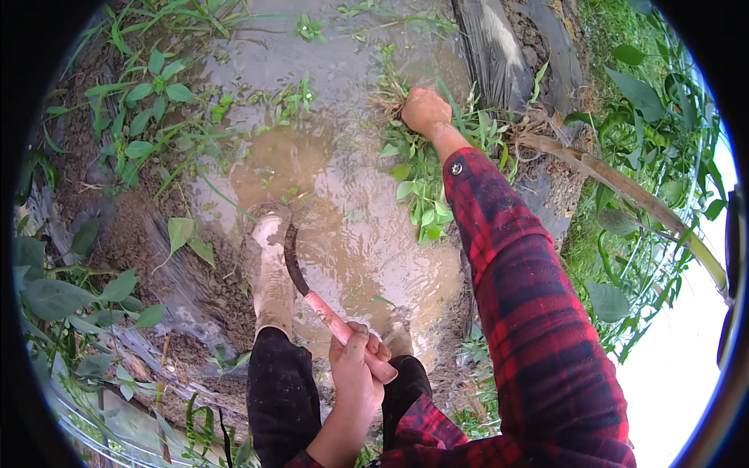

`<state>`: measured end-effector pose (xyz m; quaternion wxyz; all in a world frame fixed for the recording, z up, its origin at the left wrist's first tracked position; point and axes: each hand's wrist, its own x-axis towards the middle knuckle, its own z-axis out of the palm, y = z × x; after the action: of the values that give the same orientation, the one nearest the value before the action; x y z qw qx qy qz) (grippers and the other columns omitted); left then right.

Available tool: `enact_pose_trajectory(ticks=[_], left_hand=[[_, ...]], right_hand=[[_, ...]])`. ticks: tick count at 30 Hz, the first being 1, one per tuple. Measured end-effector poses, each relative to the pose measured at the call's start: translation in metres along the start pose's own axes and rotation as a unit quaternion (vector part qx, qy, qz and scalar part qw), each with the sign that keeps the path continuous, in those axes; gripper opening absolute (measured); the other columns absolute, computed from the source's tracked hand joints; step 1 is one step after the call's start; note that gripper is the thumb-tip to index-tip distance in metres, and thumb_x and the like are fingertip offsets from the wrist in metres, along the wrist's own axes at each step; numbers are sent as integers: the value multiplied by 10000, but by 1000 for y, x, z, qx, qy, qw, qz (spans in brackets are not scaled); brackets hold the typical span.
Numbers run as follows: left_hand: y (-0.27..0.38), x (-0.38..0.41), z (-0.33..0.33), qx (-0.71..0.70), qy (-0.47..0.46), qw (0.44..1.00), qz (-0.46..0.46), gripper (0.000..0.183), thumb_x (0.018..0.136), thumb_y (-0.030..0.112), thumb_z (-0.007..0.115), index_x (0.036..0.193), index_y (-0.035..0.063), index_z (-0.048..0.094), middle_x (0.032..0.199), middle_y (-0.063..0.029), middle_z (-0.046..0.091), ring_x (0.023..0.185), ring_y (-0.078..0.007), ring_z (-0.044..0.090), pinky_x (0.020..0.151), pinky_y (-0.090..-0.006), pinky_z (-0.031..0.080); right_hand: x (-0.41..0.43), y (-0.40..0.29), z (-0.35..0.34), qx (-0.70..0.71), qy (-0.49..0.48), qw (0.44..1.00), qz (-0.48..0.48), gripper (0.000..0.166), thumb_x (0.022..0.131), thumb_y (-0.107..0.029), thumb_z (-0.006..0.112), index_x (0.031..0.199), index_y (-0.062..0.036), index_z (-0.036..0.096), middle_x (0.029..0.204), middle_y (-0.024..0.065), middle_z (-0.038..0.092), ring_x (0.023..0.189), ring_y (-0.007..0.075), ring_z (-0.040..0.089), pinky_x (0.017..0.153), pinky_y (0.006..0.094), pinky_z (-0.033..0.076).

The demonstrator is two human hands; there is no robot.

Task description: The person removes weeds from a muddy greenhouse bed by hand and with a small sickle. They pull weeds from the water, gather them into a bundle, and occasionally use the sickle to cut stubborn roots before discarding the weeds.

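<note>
My left hand (356, 357) is closed around the pink handle of a sickle (333, 319), whose dark curved blade points up and away over the muddy water (351, 234). My right arm, in a red and black plaid sleeve, reaches forward. My right hand (427, 110) is a fist at a clump of uprooted-looking weeds (421, 169), their roots to its left and leafy stems hanging toward me. Its fingers are mostly turned away from view, but the clump runs beneath the fist.
My muddy boots (275, 292) stand in the flooded furrow. Soil banks with plastic mulch film (497, 58) flank it. Leafy pepper plants (638, 140) grow on the right, others on the left. A thick bent stalk (626, 187) crosses the right side. Weeds (292, 99) stand in the water ahead.
</note>
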<state>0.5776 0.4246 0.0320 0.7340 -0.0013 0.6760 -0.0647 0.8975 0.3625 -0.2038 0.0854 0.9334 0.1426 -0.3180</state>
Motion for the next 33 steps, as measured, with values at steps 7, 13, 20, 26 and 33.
enact_pose_trajectory(ticks=[7, 13, 20, 26, 33], left_hand=[[1, -4, 10, -7, -9, 1000, -10, 64, 837, 51, 474, 835, 85, 421, 618, -19, 407, 528, -130, 398, 497, -284, 369], [3, -8, 21, -9, -11, 1000, -4, 73, 841, 47, 477, 847, 90, 419, 619, -19, 411, 523, -127, 399, 490, -275, 364], [-3, -6, 18, -7, -27, 999, -29, 76, 839, 55, 481, 842, 96, 417, 623, -20, 416, 533, -131, 410, 493, -278, 368], [-1, -6, 16, 14, -13, 1000, -13, 71, 817, 96, 488, 822, 109, 418, 614, 0, 366, 527, -124, 355, 536, -296, 346], [2, -10, 25, 9, -14, 1000, -2, 67, 818, 98, 488, 827, 107, 422, 620, -3, 375, 543, -127, 375, 550, -290, 367]], right_hand=[[-84, 2, 43, -27, -82, 985, -146, 212, 727, -234, 554, 769, -35, 610, 813, 178, 625, 787, 347, 606, 697, 426, 495], [-177, 16, 85, 46, -162, 977, -130, 175, 738, -193, 526, 823, -54, 589, 841, 186, 617, 819, 327, 603, 708, 423, 488], [-37, 74, 10, -388, 135, 901, -141, 208, 790, -133, 479, 985, -88, 539, 724, 30, 600, 631, 191, 600, 485, 313, 482], [-55, 80, -6, -162, -47, 986, 1, 204, 775, -149, 486, 849, -29, 634, 876, 147, 641, 819, 289, 631, 655, 382, 510], [-172, 23, 57, -77, -211, 967, -123, 205, 721, -104, 508, 916, -65, 558, 977, 164, 593, 875, 317, 599, 716, 422, 491]])
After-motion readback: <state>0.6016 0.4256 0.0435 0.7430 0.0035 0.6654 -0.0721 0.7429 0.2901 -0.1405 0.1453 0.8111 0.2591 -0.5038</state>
